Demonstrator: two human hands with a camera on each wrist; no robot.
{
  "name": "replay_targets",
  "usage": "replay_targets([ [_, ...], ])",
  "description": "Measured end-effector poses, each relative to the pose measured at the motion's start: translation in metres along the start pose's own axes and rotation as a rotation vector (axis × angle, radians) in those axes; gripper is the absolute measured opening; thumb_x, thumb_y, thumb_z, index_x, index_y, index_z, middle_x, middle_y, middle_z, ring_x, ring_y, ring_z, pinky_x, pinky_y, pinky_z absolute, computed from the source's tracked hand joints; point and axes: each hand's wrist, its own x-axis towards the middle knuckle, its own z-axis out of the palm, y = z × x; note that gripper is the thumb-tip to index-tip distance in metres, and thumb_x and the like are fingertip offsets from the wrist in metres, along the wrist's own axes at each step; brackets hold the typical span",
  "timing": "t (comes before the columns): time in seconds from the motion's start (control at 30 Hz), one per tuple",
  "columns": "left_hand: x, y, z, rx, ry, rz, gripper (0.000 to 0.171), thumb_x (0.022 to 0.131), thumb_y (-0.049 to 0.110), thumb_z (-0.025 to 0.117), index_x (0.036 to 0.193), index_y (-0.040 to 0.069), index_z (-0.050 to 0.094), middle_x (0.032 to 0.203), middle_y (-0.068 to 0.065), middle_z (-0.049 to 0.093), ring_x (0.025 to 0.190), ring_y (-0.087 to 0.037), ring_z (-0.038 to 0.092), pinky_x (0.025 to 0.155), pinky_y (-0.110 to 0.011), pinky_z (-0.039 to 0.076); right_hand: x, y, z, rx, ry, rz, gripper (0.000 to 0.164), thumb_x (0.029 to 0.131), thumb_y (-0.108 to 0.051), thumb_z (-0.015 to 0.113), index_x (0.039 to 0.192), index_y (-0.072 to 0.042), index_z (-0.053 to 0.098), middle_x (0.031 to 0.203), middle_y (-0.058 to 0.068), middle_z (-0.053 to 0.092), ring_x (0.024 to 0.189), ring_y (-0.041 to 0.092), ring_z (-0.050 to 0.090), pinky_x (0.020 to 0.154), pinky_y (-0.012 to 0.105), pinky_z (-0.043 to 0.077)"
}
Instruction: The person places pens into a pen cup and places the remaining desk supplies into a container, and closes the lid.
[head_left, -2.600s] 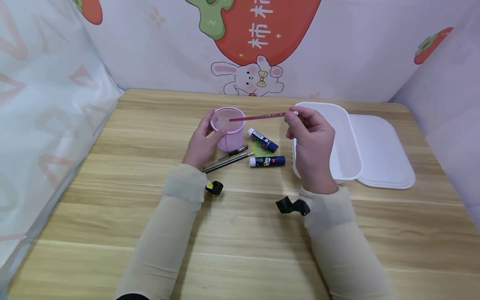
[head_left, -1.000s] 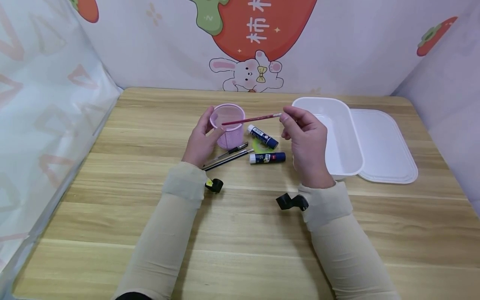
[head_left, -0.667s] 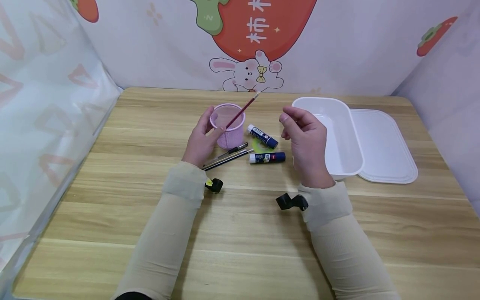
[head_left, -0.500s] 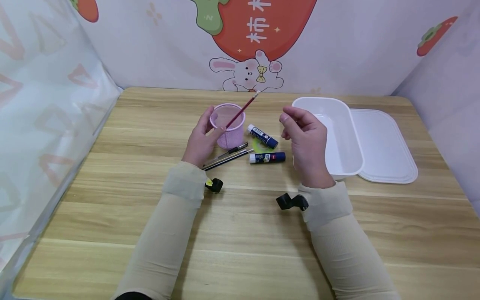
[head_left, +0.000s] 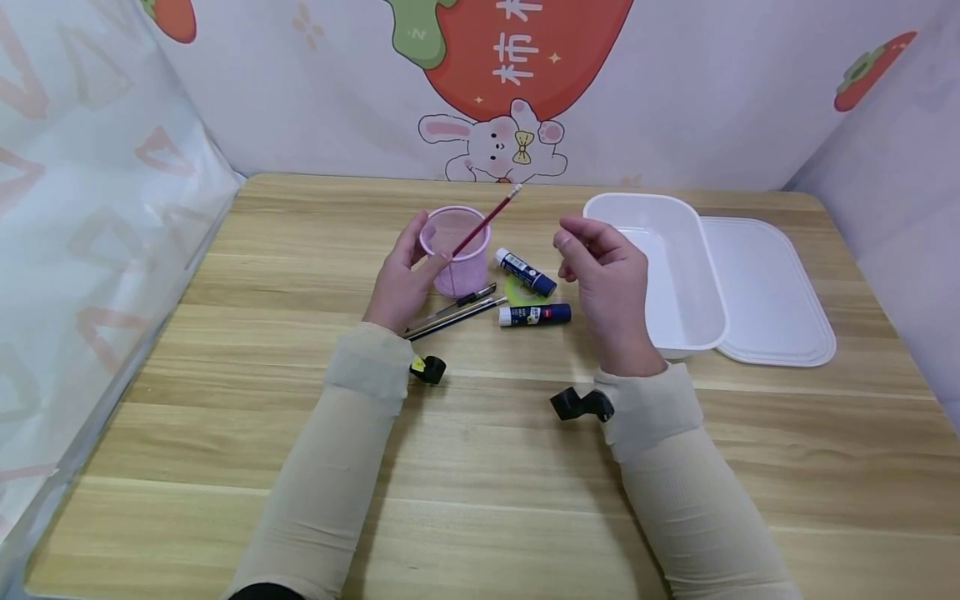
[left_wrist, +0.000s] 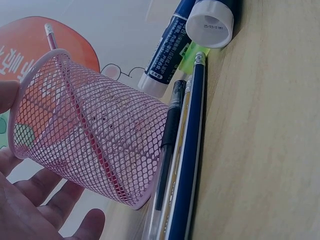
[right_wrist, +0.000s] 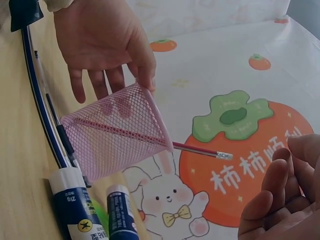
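My left hand (head_left: 401,279) holds a pink mesh pencil cup (head_left: 467,273) by the rim, thumb at the near edge and fingers along its far left side. Inside leans a red pencil (head_left: 487,220), eraser end sticking out to the upper right; the right wrist view shows its shaft through the mesh (right_wrist: 120,131). My right hand (head_left: 611,275) hangs to the right of the cup, fingers loosely curled and nothing between them. In front of the cup lie a black-capped pen (left_wrist: 172,120) and pencils, one of them dark blue (left_wrist: 196,125).
Two glue sticks, one angled (head_left: 527,273) and one level (head_left: 535,316), lie right of the cup, with a yellow-green round item (head_left: 517,292) partly under them. A white plastic box (head_left: 686,283) stands behind my right hand, beside its flat white lid (head_left: 776,292).
My right hand has let go of the red pencil, which dropped into the cup and now leans in it. The right hand has since shifted slightly left; the left hand stays on the cup.
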Motion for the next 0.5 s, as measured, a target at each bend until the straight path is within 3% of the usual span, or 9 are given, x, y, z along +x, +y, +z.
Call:
replay_targets([
  [0.27,-0.001,0.001,-0.001,-0.006,0.001,-0.012,0.071,0.099,0.028,0.063,0.16,0.027,0.028,0.156,-0.001,0.042,0.141,-0.019,0.041,0.12,-0.047,0.025,-0.002,0.011,0.007,-0.065,-0.054,0.019,0.022,0.095,-0.021,0.071,0.112,-0.007,0.072,0.095,0.002,0.07,0.072,0.023,0.058,0.068,0.024,0.052],
  [0.5,0.0,0.001,0.0,-0.007,-0.006,-0.007,0.071,0.099,0.028,0.063,0.16,0.028,0.028,0.156,-0.001,0.043,0.14,-0.019,0.041,0.12,-0.047,0.025,-0.005,0.023,0.014,-0.097,-0.099,0.083,0.024,0.096,-0.022,0.071,0.114,-0.007,0.071,0.103,0.003,0.069,0.078,0.019,0.057,0.072,0.026,0.053],
])
